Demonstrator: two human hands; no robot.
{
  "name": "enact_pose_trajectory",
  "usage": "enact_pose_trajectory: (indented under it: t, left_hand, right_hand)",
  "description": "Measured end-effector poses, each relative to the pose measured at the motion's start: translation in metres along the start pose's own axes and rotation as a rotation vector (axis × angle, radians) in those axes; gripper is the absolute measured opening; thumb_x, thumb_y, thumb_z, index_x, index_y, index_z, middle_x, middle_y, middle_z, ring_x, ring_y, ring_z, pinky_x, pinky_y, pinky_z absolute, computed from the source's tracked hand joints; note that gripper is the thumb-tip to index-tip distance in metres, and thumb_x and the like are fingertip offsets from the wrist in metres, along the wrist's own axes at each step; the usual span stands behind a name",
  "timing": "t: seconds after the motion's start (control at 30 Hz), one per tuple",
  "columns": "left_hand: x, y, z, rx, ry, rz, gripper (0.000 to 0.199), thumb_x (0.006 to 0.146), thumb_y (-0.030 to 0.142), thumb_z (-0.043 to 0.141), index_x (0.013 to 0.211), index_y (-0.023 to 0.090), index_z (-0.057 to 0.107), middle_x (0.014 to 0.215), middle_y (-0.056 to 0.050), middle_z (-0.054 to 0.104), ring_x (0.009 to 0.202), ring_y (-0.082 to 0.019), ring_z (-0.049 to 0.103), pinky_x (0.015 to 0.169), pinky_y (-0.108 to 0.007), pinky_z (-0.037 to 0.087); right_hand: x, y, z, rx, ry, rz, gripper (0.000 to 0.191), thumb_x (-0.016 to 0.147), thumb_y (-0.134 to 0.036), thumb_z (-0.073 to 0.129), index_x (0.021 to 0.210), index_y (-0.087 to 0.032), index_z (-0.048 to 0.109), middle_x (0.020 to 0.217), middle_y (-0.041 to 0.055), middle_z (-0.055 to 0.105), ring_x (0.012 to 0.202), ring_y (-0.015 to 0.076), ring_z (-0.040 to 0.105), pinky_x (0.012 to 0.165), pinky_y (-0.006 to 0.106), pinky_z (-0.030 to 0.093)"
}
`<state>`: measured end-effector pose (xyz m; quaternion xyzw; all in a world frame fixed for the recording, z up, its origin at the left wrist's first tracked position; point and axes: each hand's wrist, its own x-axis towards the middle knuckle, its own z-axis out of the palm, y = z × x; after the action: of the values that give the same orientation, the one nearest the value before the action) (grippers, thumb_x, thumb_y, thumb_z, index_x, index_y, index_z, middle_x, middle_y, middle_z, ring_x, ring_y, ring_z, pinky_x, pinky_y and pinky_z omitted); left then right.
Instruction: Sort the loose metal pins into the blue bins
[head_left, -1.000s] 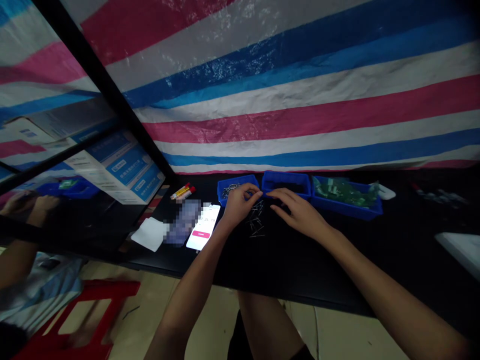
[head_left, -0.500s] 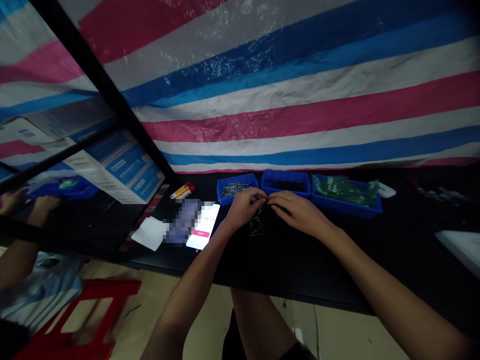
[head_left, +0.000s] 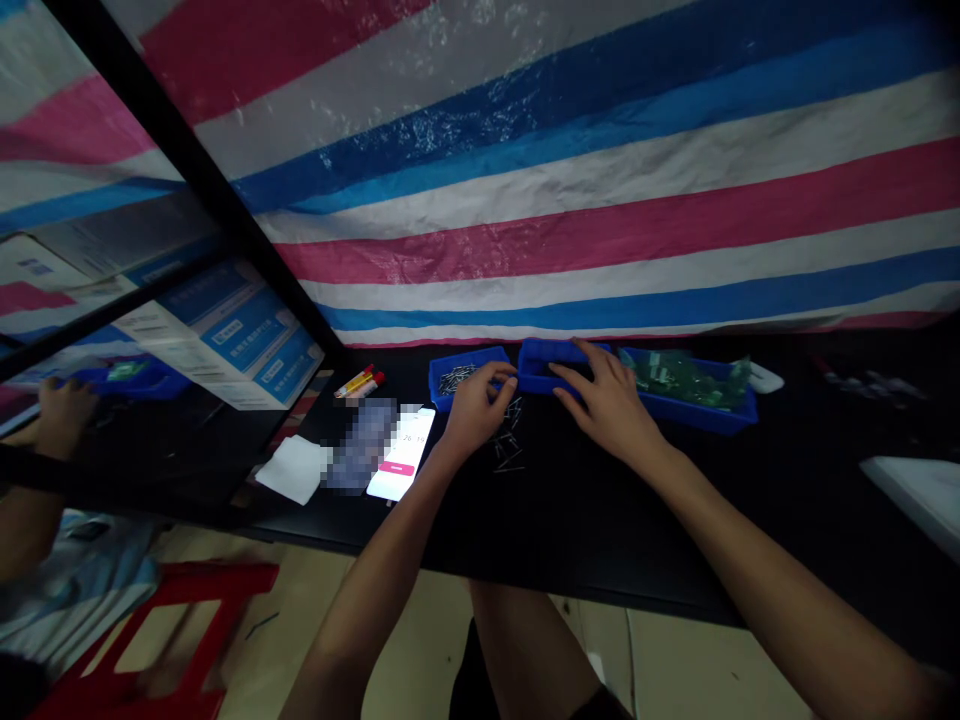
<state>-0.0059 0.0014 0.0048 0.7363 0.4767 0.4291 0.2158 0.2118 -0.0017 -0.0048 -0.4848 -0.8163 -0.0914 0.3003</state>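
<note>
My left hand [head_left: 478, 408] is closed, thumb and fingertips drawn together above the dark table; anything between them is too small to make out. It is beside the left blue bin [head_left: 444, 402], which holds many thin silvery pins [head_left: 455, 380]. Loose pins [head_left: 510, 464] lie scattered on the table just below its fingers. My right hand [head_left: 611, 405] has its fingers spread, reaching over the front wall of the middle blue bin [head_left: 534, 378]. That bin's contents are dark and hard to see. Green plastic bags [head_left: 682, 377] fill the right blue bin [head_left: 727, 420].
A lit phone [head_left: 401, 478] lies left of my left forearm, near a white paper [head_left: 294, 470] and red-and-yellow tubes [head_left: 360, 382]. A striped sheet [head_left: 525, 230] hangs behind the table. At the far left another person's hand [head_left: 66, 410] is beyond a black frame post [head_left: 180, 150].
My right hand has left my left fingertips and moved up into the middle bin, its fingers spreading. My left hand stays closed, slightly further left in view.
</note>
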Motion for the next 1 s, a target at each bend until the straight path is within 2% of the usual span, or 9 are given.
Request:
enact_pose_trajectory:
  t: [0.1,0.2,0.3,0.4,0.53,0.67,0.77,0.87,1.0]
  left_hand:
    - [0.0,-0.002,0.001,0.008,0.005,0.002,0.02,0.095,0.03,0.054,0.108,0.019,0.064,0.1,-0.003,0.071,0.068,-0.011,0.061,0.066,-0.022,0.048]
    - [0.0,-0.003,0.001,0.008,0.001,0.006,0.02,0.095,0.03,0.053,0.108,0.019,0.064,0.098,-0.003,0.071,0.067,-0.011,0.061,0.063,-0.022,0.047]
    - [0.0,-0.004,0.0,0.018,-0.001,0.013,0.019,0.095,0.03,0.052,0.107,0.02,0.064,0.097,-0.003,0.071,0.069,-0.011,0.062,0.062,-0.022,0.046]
    - [0.0,-0.003,0.0,0.028,-0.007,0.028,0.018,0.095,0.029,0.053,0.105,0.019,0.064,0.095,-0.002,0.072,0.069,-0.011,0.062,0.063,-0.022,0.046]
    - [0.0,-0.001,0.001,0.049,-0.026,0.028,0.019,0.095,0.029,0.052,0.105,0.018,0.064,0.092,-0.003,0.072,0.067,-0.011,0.061,0.062,-0.022,0.044]
    - [-0.001,-0.001,0.0,0.043,-0.033,0.013,0.02,0.095,0.03,0.051,0.105,0.019,0.065,0.089,-0.002,0.071,0.065,-0.011,0.061,0.059,-0.021,0.043]
    - [-0.001,-0.002,0.0,0.028,-0.038,0.002,0.021,0.096,0.032,0.051,0.106,0.019,0.065,0.085,-0.001,0.07,0.063,-0.01,0.06,0.058,-0.021,0.043]
    - [-0.001,-0.002,0.0,0.031,-0.038,-0.004,0.021,0.096,0.032,0.051,0.105,0.019,0.065,0.082,-0.001,0.07,0.062,-0.01,0.059,0.058,-0.021,0.043]
    - [-0.001,-0.001,0.001,0.037,-0.031,-0.008,0.021,0.095,0.031,0.052,0.104,0.019,0.065,0.081,-0.001,0.069,0.063,-0.011,0.059,0.058,-0.021,0.042]
  right_hand:
    - [0.0,-0.006,0.002,0.03,-0.014,-0.075,0.035,0.097,-0.03,0.048,0.128,-0.023,0.06,0.147,0.0147,0.045,0.134,0.0353,0.04,0.101,0.056,0.04]
    - [-0.002,-0.014,0.006,0.137,-0.137,-0.232,0.031,0.097,-0.024,0.046,0.123,-0.021,0.063,0.127,0.0129,0.06,0.121,0.029,0.051,0.096,0.049,0.046]
    - [-0.006,-0.018,0.016,0.24,-0.256,-0.331,0.029,0.094,-0.014,0.047,0.114,-0.02,0.067,0.122,0.0115,0.064,0.116,0.0255,0.055,0.094,0.043,0.05]
    - [-0.01,-0.017,0.023,0.237,-0.326,-0.323,0.034,0.089,-0.006,0.048,0.114,-0.02,0.066,0.126,0.0099,0.064,0.12,0.0254,0.052,0.095,0.043,0.049]
    - [-0.011,-0.014,0.022,0.151,-0.402,-0.281,0.035,0.088,-0.003,0.047,0.114,-0.02,0.064,0.122,0.0088,0.065,0.11,0.0245,0.055,0.087,0.04,0.045]
    - [-0.008,-0.015,0.018,0.058,-0.405,-0.261,0.029,0.087,-0.002,0.049,0.104,-0.018,0.065,0.11,0.0092,0.065,0.101,0.0241,0.055,0.081,0.038,0.039]
    - [-0.008,-0.015,0.02,0.022,-0.396,-0.26,0.026,0.088,-0.004,0.05,0.107,-0.018,0.063,0.105,0.0085,0.064,0.097,0.0238,0.054,0.08,0.037,0.035]
    - [-0.009,-0.015,0.023,-0.006,-0.391,-0.261,0.022,0.091,-0.008,0.049,0.106,-0.018,0.062,0.104,0.008,0.063,0.095,0.0237,0.053,0.079,0.036,0.033]
    - [-0.01,-0.012,0.025,-0.044,-0.409,-0.229,0.015,0.093,-0.011,0.048,0.097,-0.016,0.062,0.099,0.009,0.062,0.091,0.0235,0.052,0.075,0.035,0.034]
